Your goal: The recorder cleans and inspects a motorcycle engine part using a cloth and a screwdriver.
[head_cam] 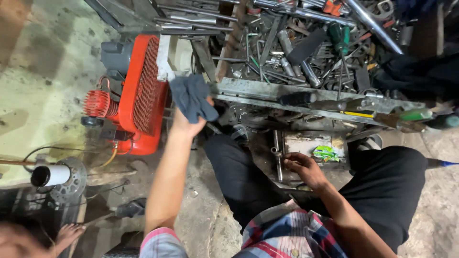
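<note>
— What are your hands doing?

— My left hand is raised and clenched around a dark grey rag, holding it up beside the red compressor that stands on the floor. My right hand is lower, between my knees, fingers curled loosely, resting on a greasy metal part next to a thin steel rod; it grips nothing that I can make out.

— And above them?

— A cluttered desk edged with a metal bar, heaped with screwdrivers, sockets and pipes.
</note>
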